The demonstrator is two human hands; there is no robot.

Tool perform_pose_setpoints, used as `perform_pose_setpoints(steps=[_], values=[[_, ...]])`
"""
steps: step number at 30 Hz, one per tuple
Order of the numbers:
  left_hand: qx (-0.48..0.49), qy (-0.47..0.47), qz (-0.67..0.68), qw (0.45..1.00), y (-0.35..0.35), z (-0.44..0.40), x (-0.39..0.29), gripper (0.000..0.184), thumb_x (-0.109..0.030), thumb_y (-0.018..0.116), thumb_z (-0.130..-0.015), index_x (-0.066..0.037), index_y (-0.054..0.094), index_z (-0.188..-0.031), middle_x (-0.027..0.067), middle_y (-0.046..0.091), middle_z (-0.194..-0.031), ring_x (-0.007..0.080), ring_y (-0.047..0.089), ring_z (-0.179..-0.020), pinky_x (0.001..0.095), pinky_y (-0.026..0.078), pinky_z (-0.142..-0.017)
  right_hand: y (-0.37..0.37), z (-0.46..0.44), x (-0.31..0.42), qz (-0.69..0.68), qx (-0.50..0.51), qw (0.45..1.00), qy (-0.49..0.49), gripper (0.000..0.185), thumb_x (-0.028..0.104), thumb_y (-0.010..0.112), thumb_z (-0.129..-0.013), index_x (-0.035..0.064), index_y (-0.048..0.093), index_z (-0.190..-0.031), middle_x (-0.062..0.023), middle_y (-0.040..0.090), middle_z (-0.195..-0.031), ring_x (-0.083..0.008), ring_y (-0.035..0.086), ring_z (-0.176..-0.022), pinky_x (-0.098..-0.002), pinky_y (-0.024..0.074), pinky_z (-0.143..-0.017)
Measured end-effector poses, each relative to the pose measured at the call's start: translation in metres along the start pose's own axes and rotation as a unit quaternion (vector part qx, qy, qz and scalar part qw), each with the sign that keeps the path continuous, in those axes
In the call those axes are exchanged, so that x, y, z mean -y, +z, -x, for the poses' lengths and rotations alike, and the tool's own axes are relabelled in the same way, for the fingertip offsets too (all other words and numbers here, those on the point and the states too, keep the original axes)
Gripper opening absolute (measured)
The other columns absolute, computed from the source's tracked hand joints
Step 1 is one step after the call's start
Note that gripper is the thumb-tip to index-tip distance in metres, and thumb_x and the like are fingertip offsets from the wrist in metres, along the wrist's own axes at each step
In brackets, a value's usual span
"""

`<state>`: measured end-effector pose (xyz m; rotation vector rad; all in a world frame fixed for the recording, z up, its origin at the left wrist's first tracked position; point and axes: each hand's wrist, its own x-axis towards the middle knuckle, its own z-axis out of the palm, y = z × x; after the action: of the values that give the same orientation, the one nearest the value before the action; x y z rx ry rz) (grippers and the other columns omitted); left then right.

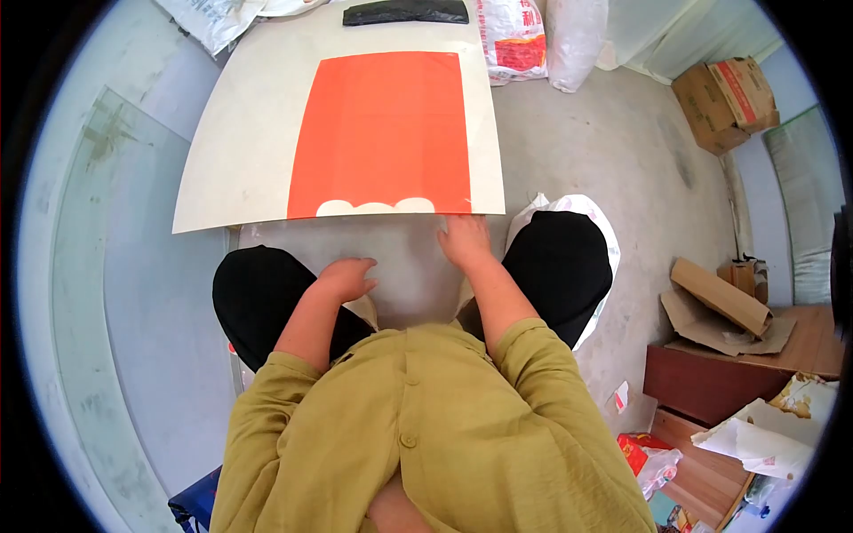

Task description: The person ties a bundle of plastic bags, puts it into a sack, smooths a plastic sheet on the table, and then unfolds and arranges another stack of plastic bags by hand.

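An orange sheet of paper or card (382,133) lies flat on the cream tabletop (235,151), its near edge along the table's front edge. White scalloped shapes (378,208) show at that near edge. My right hand (465,238) is at the front edge, by the sheet's near right corner. Its thumb stands off to the side, while the fingertips are hidden at the edge, so whether they grip the sheet does not show. Below the table's edge, over my lap, my left hand (348,278) is open and holds nothing, with its fingers pointing right.
A folded black item (404,11) lies at the table's far end. White sacks (515,40) stand behind it on the right. Cardboard boxes (724,102) sit at the far right wall. Flattened cardboard (724,306) rests on a reddish-brown cabinet (693,382) to my right.
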<state>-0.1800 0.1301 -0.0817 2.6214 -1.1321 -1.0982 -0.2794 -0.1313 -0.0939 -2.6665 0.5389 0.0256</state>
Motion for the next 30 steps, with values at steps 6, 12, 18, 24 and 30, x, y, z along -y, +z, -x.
perform_pose_setpoints(steps=[6, 12, 18, 24, 30], values=[[0.0, -0.003, -0.001, 1.0, -0.001, 0.001, -0.002, 0.051, -0.035, 0.064, -0.095, -0.011, 0.057, -0.139, 0.0162, 0.062, -0.136, 0.0352, 0.056, -0.126, 0.0444, 0.046, -0.106, 0.011, 0.002, -0.008, 0.028, 0.016, 0.999, -0.044, 0.064, 0.023, 0.072, -0.083, 0.0081, 0.049, -0.141, -0.02, 0.048, -0.145, -0.0414, 0.046, -0.132, -0.0499, 0.0387, -0.11], [0.001, -0.01, 0.002, 1.0, -0.004, 0.003, -0.005, 0.052, -0.035, 0.064, -0.095, -0.012, 0.057, -0.14, 0.0158, 0.061, -0.137, 0.0349, 0.055, -0.128, 0.0442, 0.045, -0.107, 0.026, 0.003, -0.018, 0.025, 0.019, 0.996, -0.081, 0.066, 0.02, 0.071, -0.083, 0.0106, 0.047, -0.143, -0.019, 0.049, -0.145, -0.038, 0.047, -0.132, -0.0489, 0.0398, -0.109], [0.005, -0.021, 0.003, 1.0, -0.004, 0.003, -0.005, 0.052, -0.035, 0.064, -0.095, -0.012, 0.056, -0.141, 0.0155, 0.06, -0.139, 0.0348, 0.054, -0.129, 0.0443, 0.045, -0.108, 0.002, -0.002, -0.003, -0.039, 0.03, 0.998, -0.034, 0.053, 0.02, 0.071, -0.083, 0.0088, 0.055, -0.133, -0.0198, 0.054, -0.138, -0.0361, 0.055, -0.124, -0.0505, 0.0487, -0.099], [-0.042, 0.015, -0.006, 0.999, 0.01, -0.004, 0.007, 0.052, -0.033, 0.067, -0.092, -0.011, 0.057, -0.139, 0.0176, 0.068, -0.125, 0.036, 0.062, -0.118, 0.0455, 0.05, -0.1, 0.003, 0.002, 0.001, 0.023, -0.015, 0.999, -0.025, 0.045, 0.021, 0.073, -0.085, 0.0072, 0.06, -0.126, -0.0195, 0.057, -0.133, -0.04, 0.056, -0.12, -0.0511, 0.0502, -0.095], [-0.041, 0.031, -0.007, 0.999, 0.012, -0.002, 0.01, 0.052, -0.034, 0.067, -0.092, -0.011, 0.058, -0.138, 0.0182, 0.067, -0.125, 0.0364, 0.063, -0.116, 0.0456, 0.05, -0.098, 0.001, 0.005, 0.003, 0.025, 0.016, 0.999, -0.033, 0.046, 0.025, 0.069, -0.088, 0.0105, 0.059, -0.13, -0.0175, 0.059, -0.132, -0.0387, 0.058, -0.118, -0.0487, 0.0494, -0.098]])
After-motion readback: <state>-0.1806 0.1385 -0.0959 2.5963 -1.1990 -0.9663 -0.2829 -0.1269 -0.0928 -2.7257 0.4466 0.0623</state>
